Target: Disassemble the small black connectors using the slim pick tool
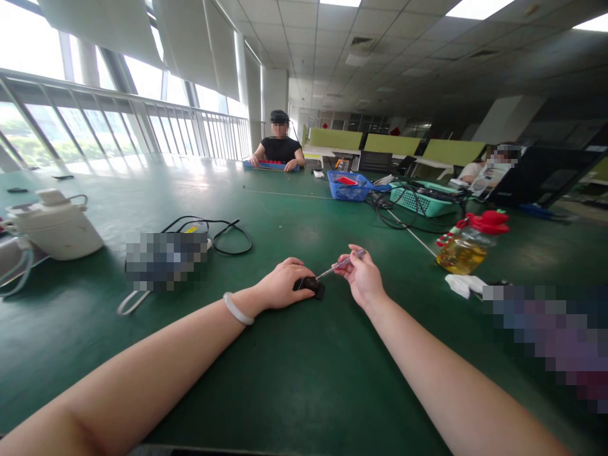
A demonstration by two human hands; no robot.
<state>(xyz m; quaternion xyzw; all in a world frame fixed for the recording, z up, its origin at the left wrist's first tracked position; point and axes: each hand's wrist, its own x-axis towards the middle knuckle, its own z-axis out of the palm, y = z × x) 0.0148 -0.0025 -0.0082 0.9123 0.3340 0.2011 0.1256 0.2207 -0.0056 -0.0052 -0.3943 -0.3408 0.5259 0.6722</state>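
The left hand (285, 285) is lying palm-down, its fingers clamping a black device (311, 285) beneath; the right hand (363, 275) is pinching a screwdriver (329, 270) just right of it.

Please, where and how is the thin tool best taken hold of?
The thin tool is probably best gripped by its thicker handle, from the right, as the right hand does: its narrow shaft slopes down leftward to the black object under the left hand.

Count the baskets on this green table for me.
2: a blue basket beyond the right hand, and a green basket just right of the blue one. Others may be hidden behind the large black panel at far right.
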